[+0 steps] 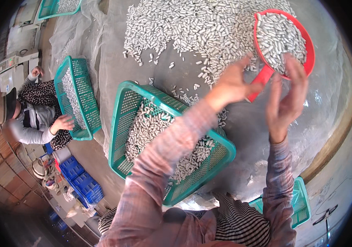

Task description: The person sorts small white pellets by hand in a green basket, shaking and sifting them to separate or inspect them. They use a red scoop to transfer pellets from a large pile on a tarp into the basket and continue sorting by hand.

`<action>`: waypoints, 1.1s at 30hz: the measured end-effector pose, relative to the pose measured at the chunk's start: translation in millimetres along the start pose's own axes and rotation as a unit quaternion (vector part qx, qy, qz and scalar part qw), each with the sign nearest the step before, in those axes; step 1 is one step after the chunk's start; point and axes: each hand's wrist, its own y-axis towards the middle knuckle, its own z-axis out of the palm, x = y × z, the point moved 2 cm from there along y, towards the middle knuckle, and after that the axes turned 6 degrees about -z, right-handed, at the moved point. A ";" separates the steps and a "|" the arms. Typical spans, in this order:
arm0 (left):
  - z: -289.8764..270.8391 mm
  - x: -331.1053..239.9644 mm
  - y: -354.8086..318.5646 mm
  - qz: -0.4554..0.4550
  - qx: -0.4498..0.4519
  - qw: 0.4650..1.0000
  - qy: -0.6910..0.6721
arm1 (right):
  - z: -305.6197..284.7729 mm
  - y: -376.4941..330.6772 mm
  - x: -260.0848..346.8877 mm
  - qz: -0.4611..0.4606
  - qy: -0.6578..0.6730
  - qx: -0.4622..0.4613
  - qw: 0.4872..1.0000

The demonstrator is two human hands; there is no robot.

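A red scoop (310, 53) heaped with small silver cylinders lies at the far right, beside a big pile of the same silver cylinders (192, 24) on a grey sheet. My left hand (230, 84) is raised in front of the scoop's handle (263, 77), fingers spread, thumb crossing the handle in the picture; I cannot tell if it touches. My right hand (286, 103) is up beside it, fingers apart, fingertips near the scoop's lower rim, holding nothing. Below my left forearm, a teal mesh basket (120, 123) is partly filled with cylinders.
At the left a seated person (36, 119) holds a second teal basket (89, 119) with cylinders. More teal baskets sit at the top left (46, 12) and the lower right (301, 206). Blue crates (81, 183) and a grey machine (9, 74) stand at the left.
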 end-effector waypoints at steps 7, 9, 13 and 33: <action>-262.1 116.6 91.8 -0.040 -0.471 0.856 -0.210 | 71.1 -14.9 30.1 0.233 0.133 0.042 0.962; -289.9 150.2 110.8 -0.050 -0.482 0.842 -0.235 | 79.5 -7.8 17.6 0.437 0.265 0.102 0.853; -217.8 126.0 138.2 -0.013 -0.462 0.887 -0.030 | 102.7 2.1 -18.3 0.517 0.320 0.053 0.792; -30.9 -105.8 60.8 0.068 -0.159 0.920 -0.351 | 81.7 54.4 -32.3 0.475 0.513 -0.268 0.662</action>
